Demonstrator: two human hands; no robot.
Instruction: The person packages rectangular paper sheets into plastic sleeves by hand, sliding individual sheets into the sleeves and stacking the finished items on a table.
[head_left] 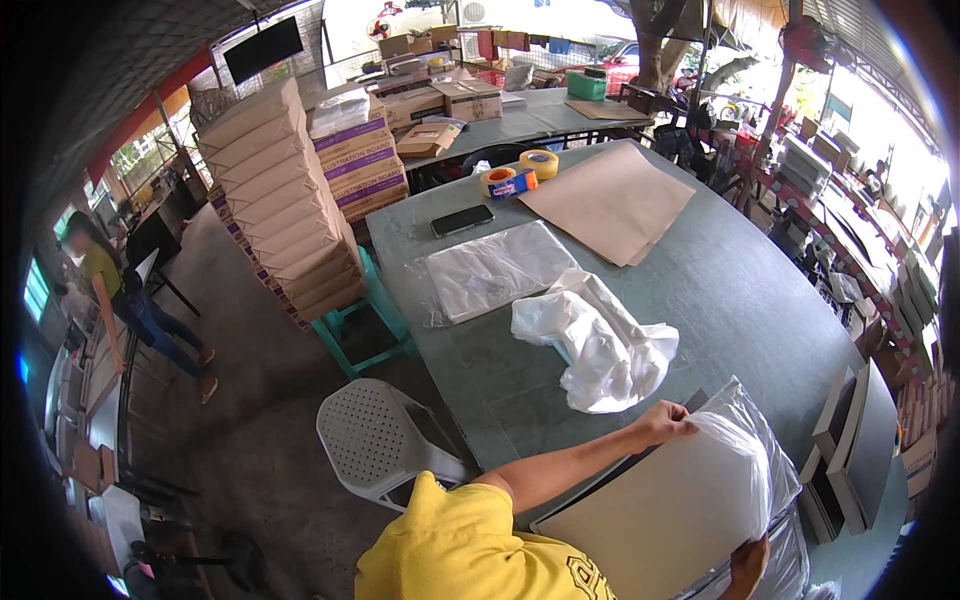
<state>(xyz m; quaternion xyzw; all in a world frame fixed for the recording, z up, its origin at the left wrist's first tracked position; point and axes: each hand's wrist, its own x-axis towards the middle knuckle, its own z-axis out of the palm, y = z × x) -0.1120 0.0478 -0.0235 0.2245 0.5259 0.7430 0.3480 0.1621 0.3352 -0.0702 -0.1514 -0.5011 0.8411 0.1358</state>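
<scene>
A stack of pale boards (640,515) lies at the near edge of the table, with a clear plastic bag (765,440) drawn over its right end. My left hand (665,423) pinches the bag's rim at the far corner of the boards. At the near right corner, my right hand (748,565) has its fingers closed on the same plastic, partly hidden by it. Beyond my left hand sits a crumpled white plastic bag (610,350). Farther back is a flat plastic-wrapped pack (500,270).
On the green table (740,310) are a phone (462,220), tape rolls (538,163) and brown paper (615,200). Dark-edged boards (845,450) stand at the right. Left are a plastic stool (375,435) and tall stacked packages (275,200). A person (110,290) stands far left.
</scene>
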